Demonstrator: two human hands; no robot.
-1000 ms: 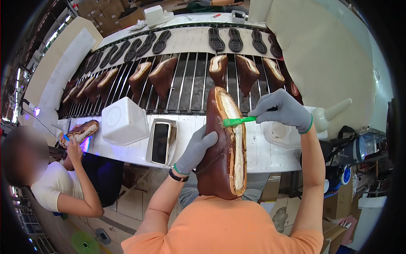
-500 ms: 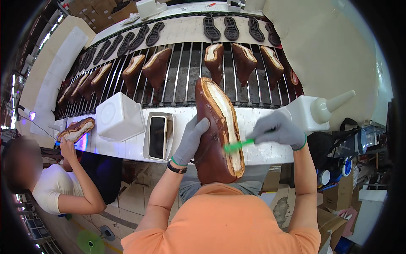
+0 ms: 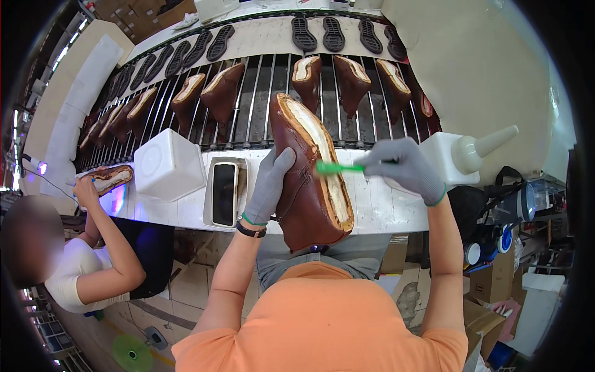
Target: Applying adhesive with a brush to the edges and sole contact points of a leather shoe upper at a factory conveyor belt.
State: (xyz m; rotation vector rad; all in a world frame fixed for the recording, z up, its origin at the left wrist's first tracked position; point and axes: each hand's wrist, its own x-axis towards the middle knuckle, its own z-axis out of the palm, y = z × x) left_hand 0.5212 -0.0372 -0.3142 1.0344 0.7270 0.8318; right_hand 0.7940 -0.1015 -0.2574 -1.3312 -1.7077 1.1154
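Note:
A brown leather shoe upper (image 3: 307,180) on a last is held bottom-up in front of me, its pale insole facing right. My left hand (image 3: 269,185), in a grey glove, grips its left side. My right hand (image 3: 403,166), also grey-gloved, holds a green brush (image 3: 338,167) whose tip touches the shoe's right edge near the middle. Both hands are above the white bench edge (image 3: 384,211).
A white tub (image 3: 168,165) and a small rectangular tray (image 3: 224,192) sit on the bench at left, a white squeeze bottle (image 3: 471,152) at right. Brown uppers (image 3: 223,90) and black soles (image 3: 322,32) ride the roller conveyor. A seated person (image 3: 93,266) at left holds another shoe (image 3: 110,178).
The shoe has stayed in my left hand. My right hand brought the brush down the shoe's edge, then back up to about its middle.

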